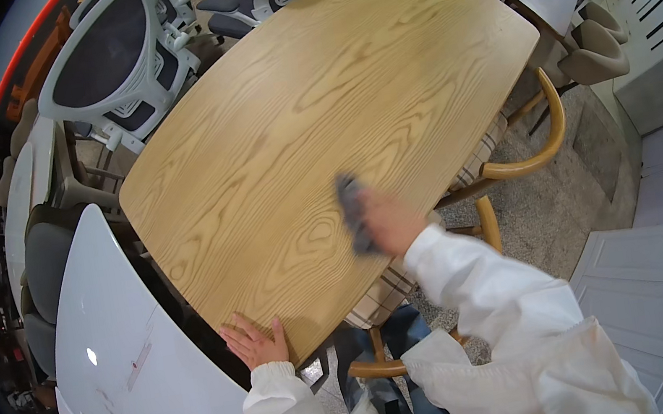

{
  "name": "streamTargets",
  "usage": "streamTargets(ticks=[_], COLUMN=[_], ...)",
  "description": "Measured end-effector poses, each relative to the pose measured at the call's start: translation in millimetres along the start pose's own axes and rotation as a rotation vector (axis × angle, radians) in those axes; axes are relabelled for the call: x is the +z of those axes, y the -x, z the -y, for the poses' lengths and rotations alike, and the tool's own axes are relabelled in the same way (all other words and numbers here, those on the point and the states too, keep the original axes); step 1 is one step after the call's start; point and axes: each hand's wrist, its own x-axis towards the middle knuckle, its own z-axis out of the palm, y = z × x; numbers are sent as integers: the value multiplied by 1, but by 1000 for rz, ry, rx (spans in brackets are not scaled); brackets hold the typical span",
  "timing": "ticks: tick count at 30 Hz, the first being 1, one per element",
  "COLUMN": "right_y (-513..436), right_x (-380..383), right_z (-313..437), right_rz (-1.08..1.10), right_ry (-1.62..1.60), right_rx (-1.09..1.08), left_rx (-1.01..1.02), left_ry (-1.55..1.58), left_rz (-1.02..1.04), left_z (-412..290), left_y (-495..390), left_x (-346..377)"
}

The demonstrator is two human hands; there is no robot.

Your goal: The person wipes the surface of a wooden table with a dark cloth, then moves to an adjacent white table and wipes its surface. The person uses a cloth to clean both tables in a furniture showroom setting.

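Note:
A wood-grain table (273,151) with rounded corners stretches out before me. My right hand (393,217), blurred, presses a grey cloth (354,213) onto the tabletop close to its right edge. The cloth is bunched under the fingers and sticks out to their left. At the near left corner, my left hand (256,342) rests flat on the wood with its fingers apart and nothing in it.
A glossy white table (115,339) stands close on the left. Mesh office chairs (102,67) line the far left side. Wooden chairs with curved backs (542,145) and plaid seats are tucked along the right edge. White cabinets (659,275) stand at lower right.

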Motion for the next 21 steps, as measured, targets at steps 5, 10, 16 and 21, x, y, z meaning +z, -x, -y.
streamTargets(ticks=[5,10,16,21], right_y=[-18,-48,-29,-77], right_x=[-63,-49,-30,-49], right_z=[-191,-198,-32,-128], right_rz=[-503,-429,-266,-429], right_ry=[222,188,-44,78], right_rx=[466,627,-178,121], left_rx=[21,39,67,68], left_ry=[-10,-18,-10,-17], left_rz=[-13,-80,-101,-85], left_z=[-3,8,12,8], left_y=[2,0,3,0], left_x=[5,13,10,12])
